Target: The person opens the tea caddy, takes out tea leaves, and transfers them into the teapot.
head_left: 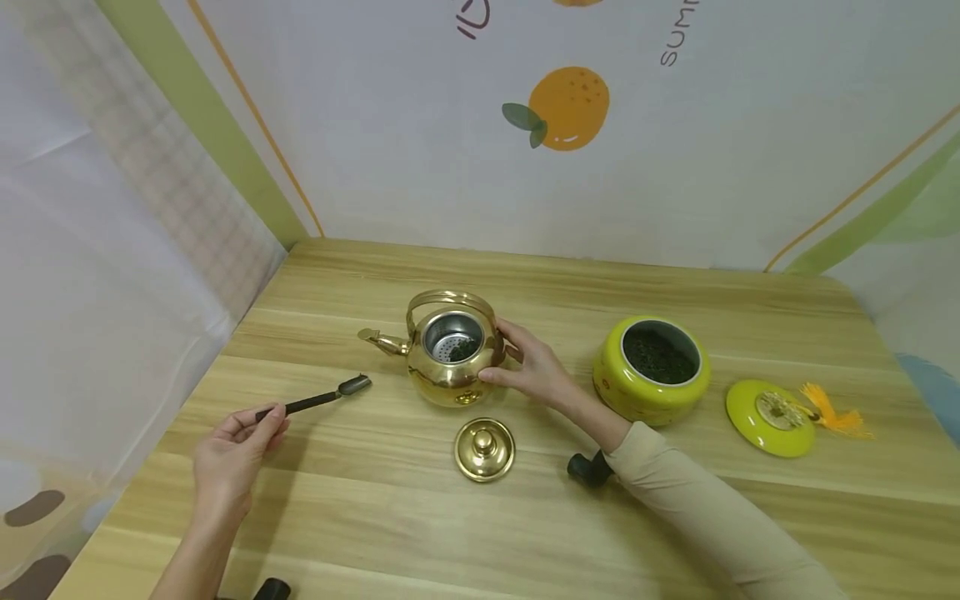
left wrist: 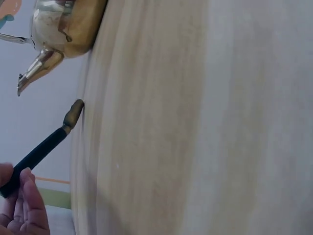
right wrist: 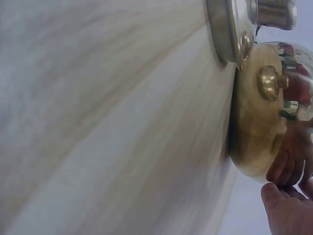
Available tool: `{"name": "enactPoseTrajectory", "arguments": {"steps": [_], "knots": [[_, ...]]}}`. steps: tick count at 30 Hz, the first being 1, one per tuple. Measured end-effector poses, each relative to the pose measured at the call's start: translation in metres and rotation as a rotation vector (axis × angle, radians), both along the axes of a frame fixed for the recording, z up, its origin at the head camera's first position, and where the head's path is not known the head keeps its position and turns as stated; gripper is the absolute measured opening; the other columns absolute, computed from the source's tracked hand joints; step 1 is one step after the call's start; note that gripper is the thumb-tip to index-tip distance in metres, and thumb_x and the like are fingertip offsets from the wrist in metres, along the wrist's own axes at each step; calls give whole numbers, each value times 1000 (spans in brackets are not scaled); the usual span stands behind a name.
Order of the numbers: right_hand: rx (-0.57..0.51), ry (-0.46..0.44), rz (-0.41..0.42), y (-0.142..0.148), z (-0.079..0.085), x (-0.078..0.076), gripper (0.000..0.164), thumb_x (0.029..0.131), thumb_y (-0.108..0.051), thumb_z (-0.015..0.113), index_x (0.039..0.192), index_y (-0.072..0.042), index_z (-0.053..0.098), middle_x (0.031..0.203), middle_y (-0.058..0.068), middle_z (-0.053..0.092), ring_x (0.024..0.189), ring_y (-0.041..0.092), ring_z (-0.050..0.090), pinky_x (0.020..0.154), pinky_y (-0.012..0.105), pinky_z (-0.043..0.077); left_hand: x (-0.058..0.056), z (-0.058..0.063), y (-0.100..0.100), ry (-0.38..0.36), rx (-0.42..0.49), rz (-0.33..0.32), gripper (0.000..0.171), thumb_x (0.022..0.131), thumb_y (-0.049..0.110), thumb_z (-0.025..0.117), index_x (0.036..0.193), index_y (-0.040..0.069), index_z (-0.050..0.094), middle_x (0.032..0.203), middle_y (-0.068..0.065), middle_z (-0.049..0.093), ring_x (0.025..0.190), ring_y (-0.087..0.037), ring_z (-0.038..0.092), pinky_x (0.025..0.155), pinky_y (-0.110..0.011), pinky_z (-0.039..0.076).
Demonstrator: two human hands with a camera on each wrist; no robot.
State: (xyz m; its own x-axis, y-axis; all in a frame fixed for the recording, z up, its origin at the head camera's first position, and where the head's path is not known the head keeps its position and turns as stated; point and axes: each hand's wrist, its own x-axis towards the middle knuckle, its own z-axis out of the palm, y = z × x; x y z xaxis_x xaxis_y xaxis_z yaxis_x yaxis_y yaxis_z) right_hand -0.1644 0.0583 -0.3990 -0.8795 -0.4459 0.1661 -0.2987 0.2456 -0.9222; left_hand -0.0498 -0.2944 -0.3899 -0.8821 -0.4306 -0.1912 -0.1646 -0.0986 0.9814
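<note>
Between thumb and fingers my left hand (head_left: 231, 458) pinches the dark handle of a tea scoop (head_left: 311, 402). Its small scoop end, with dark bits on it, points toward the teapot and is held above the table. A golden teapot (head_left: 438, 385) stands lidless, spout to the left and handle raised. Inside its metal strainer (head_left: 446, 327) lie some dark tea leaves (head_left: 463, 350). My right hand (head_left: 534, 365) grips the teapot's right side, thumb in front and fingers behind. The teapot lid (head_left: 484, 450) lies knob up in front of the pot, also seen in the right wrist view.
Right of the teapot stands an open yellow jar (head_left: 633, 398) filled with dark tea leaves. Its yellow lid (head_left: 750, 421) with an orange tassel (head_left: 836, 412) lies farther right. My right forearm passes in front of the jar. A printed cloth (head_left: 390, 142) hangs behind the wooden table (head_left: 375, 517).
</note>
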Motion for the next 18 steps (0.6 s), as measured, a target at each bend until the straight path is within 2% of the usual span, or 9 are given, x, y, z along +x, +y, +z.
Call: {"name": "enactPoseTrajectory", "arguments": {"steps": [3,6,9,12,15,18], "knots": [[-3,-3,0,0,0,0,81,75,-8,77,144,-3,34,147,16,36,136,30,34,109,37,34,1,0,0,-65,-142,-84,5,84,13,71,84,16,67,74,11,67,68,-2,65,66,-14,55],[-7,4,4,0,-1,0,81,76,-8,77,144,-2,34,147,16,36,136,31,34,109,37,35,1,-4,-1,-124,-358,-191,18,86,18,70,96,5,64,76,13,66,68,1,62,63,-13,55],[-4,6,3,0,-1,-1,81,76,-8,77,144,-3,34,147,16,36,136,29,34,109,36,35,2,-8,-2,-169,-577,-273,35,86,24,70,105,-4,61,79,5,68,67,3,59,60,-14,53],[-2,3,2,0,-1,-1,81,76,-8,77,144,-4,34,147,15,36,136,29,34,110,36,34,2,-9,-1,-213,-760,-346,40,86,30,70,105,-4,62,83,-3,68,68,1,57,57,-16,48],[1,-6,-1,0,-1,-1,81,76,-8,77,144,-4,34,147,14,36,136,28,34,110,36,34,3,-8,1,-232,-853,-414,38,86,31,69,102,-3,64,84,-7,68,71,-6,58,57,-19,45],[11,-5,-2,0,-1,0,82,76,-9,77,144,-5,33,148,14,36,136,28,34,109,36,35,4,-8,4,-237,-904,-470,35,87,29,68,99,-4,63,83,-6,67,73,-12,58,57,-21,44]]}}
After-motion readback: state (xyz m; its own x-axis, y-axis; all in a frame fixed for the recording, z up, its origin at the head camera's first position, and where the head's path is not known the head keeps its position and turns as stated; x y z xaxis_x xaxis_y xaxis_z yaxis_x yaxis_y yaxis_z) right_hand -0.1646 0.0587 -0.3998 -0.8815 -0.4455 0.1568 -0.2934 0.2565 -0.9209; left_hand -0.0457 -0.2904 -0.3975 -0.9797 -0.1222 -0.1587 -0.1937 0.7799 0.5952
